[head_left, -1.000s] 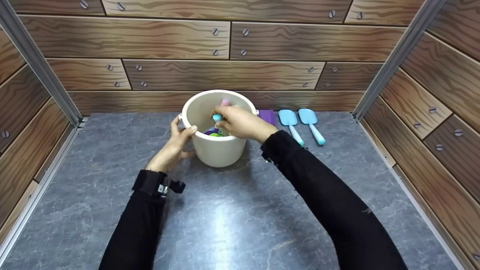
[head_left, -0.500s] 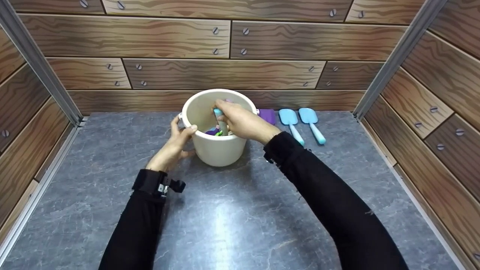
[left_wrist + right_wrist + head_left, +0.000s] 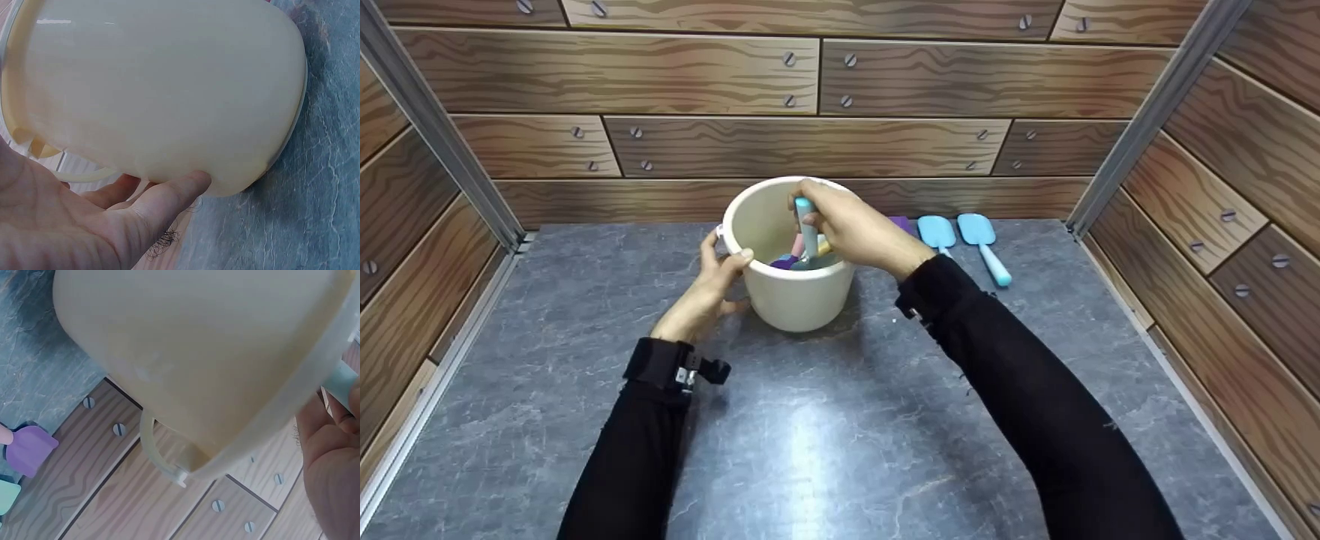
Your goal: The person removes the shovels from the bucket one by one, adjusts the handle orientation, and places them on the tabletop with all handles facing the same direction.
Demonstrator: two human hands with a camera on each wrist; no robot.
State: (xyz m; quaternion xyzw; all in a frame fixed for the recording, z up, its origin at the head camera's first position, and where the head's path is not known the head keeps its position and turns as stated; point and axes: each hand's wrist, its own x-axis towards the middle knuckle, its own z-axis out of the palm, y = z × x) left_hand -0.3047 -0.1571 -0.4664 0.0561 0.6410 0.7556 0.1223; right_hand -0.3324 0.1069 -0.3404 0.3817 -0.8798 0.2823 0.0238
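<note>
A cream bucket stands upright near the back wall. At its left side my left hand grips the rim, thumb over the edge and fingers against the outer wall; in the left wrist view one finger of the left hand lies along the side. Over the bucket's opening, my right hand holds the handle of a light-blue toy shovel that points down inside. The shovel's lower end is partly hidden by the front rim. Beside it lie a pink handle, a yellow piece and a purple piece.
Two light-blue toy shovels, the nearer and the farther right, lie right of the bucket. A purple shovel with a pink handle lies by them. Wood-patterned walls enclose the grey marbled table.
My right hand has risen and shifted slightly right with the light-blue shovel, whose handle now stands more upright and higher in the bucket. The left hand has kept its grip on the rim.
</note>
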